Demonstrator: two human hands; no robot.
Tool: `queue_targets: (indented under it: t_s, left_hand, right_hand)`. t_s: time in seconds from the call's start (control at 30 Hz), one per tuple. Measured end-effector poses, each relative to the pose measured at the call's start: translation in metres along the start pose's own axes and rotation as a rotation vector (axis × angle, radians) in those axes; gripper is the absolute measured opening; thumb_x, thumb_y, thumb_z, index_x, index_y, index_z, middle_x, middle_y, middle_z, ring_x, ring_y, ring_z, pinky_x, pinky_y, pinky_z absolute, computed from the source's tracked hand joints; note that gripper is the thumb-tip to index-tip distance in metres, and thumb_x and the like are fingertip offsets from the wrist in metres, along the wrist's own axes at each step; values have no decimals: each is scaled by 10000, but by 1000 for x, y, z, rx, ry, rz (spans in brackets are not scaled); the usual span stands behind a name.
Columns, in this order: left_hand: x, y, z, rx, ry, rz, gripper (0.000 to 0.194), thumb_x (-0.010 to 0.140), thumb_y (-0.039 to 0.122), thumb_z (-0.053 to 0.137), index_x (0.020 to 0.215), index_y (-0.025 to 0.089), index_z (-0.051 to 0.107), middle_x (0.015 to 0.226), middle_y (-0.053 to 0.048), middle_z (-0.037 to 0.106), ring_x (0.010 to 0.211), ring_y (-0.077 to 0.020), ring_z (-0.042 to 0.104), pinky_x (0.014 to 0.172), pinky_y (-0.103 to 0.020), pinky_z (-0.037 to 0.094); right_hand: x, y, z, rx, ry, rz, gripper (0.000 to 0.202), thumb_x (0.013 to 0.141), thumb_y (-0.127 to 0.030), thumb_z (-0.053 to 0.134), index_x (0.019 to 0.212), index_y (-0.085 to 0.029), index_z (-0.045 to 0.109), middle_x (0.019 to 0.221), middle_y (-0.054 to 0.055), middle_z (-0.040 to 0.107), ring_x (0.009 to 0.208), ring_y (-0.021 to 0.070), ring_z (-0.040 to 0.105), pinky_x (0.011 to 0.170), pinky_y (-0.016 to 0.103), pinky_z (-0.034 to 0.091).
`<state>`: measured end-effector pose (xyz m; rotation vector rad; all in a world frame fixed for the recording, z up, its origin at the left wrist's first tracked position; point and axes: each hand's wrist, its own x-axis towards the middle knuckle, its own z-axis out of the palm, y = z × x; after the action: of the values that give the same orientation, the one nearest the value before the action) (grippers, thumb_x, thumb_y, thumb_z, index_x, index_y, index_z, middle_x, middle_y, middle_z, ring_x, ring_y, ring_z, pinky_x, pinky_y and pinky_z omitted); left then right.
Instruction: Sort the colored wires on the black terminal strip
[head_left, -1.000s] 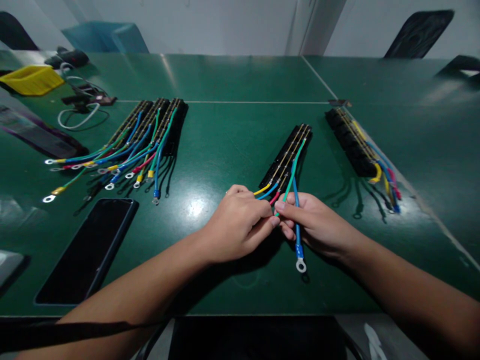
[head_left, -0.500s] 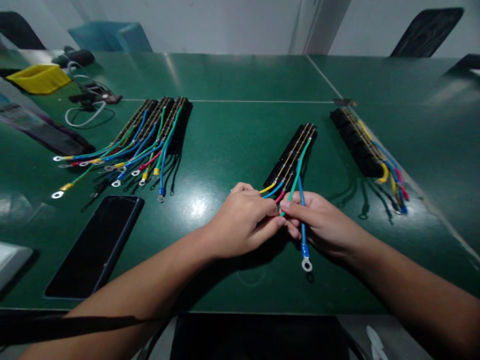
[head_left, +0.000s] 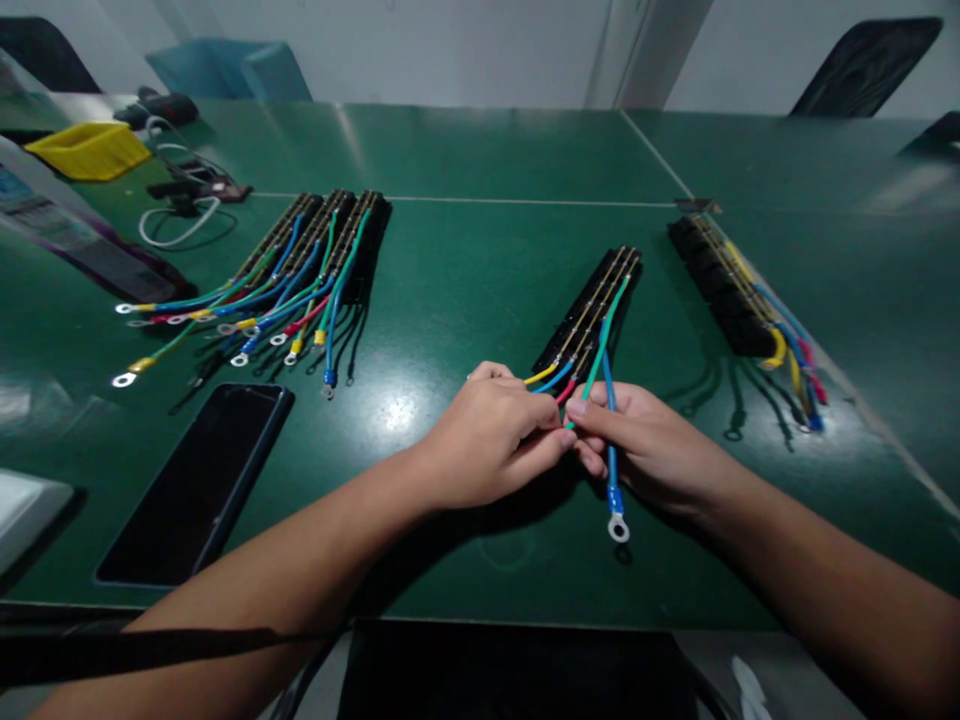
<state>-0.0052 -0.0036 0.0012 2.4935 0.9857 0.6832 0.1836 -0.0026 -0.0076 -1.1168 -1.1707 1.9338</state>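
Note:
A long black terminal strip (head_left: 592, 300) with brass-coloured bars lies on the green table, its near end close to my hands. Yellow (head_left: 541, 376), blue, red and green wires come off it. My left hand (head_left: 487, 440) is closed with its fingertips on the green wire (head_left: 604, 350), and the yellow, blue and red wires run in behind its fingers. Thumb and fingers of my right hand (head_left: 645, 435) pinch the same green wire close beside the left fingertips. A second blue wire (head_left: 613, 460) passes by my right fingers and hangs down, ending in a ring terminal (head_left: 619, 527).
Several similar wired strips (head_left: 330, 240) lie side by side at the left, and another strip (head_left: 720, 285) lies at the right. A phone (head_left: 199, 485) rests near the front left. Behind are a plastic packet (head_left: 82, 225), a yellow bin (head_left: 90, 152) and cables (head_left: 180, 230).
The whole view has shifted slightly. Both hands keep the same hold on the green wire, with hardly any visible movement.

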Motion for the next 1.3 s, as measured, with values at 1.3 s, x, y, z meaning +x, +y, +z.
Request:
queue_targets:
  t_s: [1.3]
  left_hand:
    - [0, -1, 2, -71, 18, 3, 312, 857, 439, 571, 722, 160, 606, 612, 37, 593, 608, -111, 507, 740, -298, 309]
  right_hand:
    - [0, 2, -2, 15, -10, 11, 236, 843, -337, 659, 753, -145, 558, 547, -27, 540, 449, 48, 488, 440, 151, 377]
